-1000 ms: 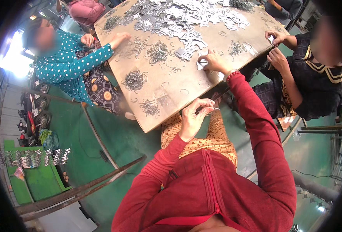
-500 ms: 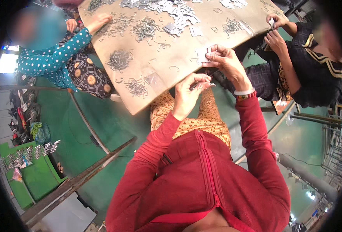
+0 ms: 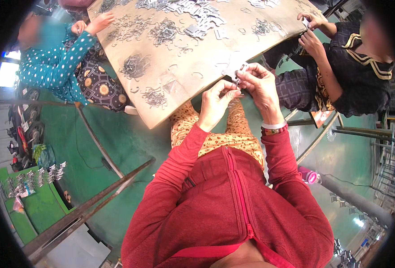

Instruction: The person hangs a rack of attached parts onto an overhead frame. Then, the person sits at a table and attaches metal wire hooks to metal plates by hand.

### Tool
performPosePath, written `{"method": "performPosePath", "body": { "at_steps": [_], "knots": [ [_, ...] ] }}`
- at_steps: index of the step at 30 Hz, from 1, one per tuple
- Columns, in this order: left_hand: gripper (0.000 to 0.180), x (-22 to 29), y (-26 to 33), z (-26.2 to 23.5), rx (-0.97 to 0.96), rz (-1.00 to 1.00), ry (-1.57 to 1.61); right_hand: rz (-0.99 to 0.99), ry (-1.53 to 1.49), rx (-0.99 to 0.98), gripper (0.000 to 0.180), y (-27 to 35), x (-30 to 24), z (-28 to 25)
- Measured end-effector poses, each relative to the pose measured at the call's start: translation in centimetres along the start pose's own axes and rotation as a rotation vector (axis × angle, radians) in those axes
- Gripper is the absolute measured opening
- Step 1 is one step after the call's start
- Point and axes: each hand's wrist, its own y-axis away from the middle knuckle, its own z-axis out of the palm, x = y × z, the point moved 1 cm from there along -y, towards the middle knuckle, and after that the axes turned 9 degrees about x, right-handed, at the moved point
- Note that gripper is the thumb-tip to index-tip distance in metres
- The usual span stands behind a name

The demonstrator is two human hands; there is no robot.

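Between the thumb and fingers of my right hand (image 3: 261, 85) is a flat metal plate (image 3: 233, 69) with slots, held just over the near edge of the table. My left hand (image 3: 217, 100) pinches a small thin wire clip (image 3: 236, 85) close against the plate's lower side. Both hands meet there, fingertips nearly touching. On the cardboard-covered tabletop (image 3: 184, 85) lie loose piles of bent wire clips (image 3: 135, 66), and farther back a heap of similar metal plates (image 3: 202, 22).
At the left sits a person in a dotted teal top (image 3: 56, 60), hands over the table. Another person in dark clothes (image 3: 354, 76) sits at the right, holding a small piece. Metal bars (image 3: 99, 196) cross the lower left, near a green stand (image 3: 45, 201).
My hands have come together: the left moved up with its clip to the plate, while the right drew slightly closer. The left-hand person's hand has lifted from the clips.
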Motion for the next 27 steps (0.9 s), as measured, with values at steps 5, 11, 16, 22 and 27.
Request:
{"method": "performPosePath", "body": {
  "at_steps": [5, 11, 16, 22, 27],
  "knots": [
    [0.009, 0.4, 0.3, 0.0, 0.034, 0.087, -0.063, -0.040, 0.137, 0.098, 0.017, 1.4, -0.6, 1.0],
    [0.011, 1.3, 0.8, -0.5, 0.017, 0.190, -0.233, -0.190, 0.182, 0.024, 0.015, 2.3, -0.1, 0.7],
    [0.025, 0.2, 0.8, -1.9, 0.053, 0.259, -0.367, -0.213, 0.231, 0.082, 0.016, 3.1, 0.3, 1.7],
    [0.019, 1.7, -9.4, -8.7, 0.217, 0.316, -0.464, -0.173, 0.190, 0.043, 0.016, 3.7, -0.1, 1.8],
    [0.011, -1.8, -21.9, -15.4, 0.229, 0.660, -1.006, -0.181, 0.172, 0.021, 0.017, 3.2, 0.4, 2.1]
  ]
}}
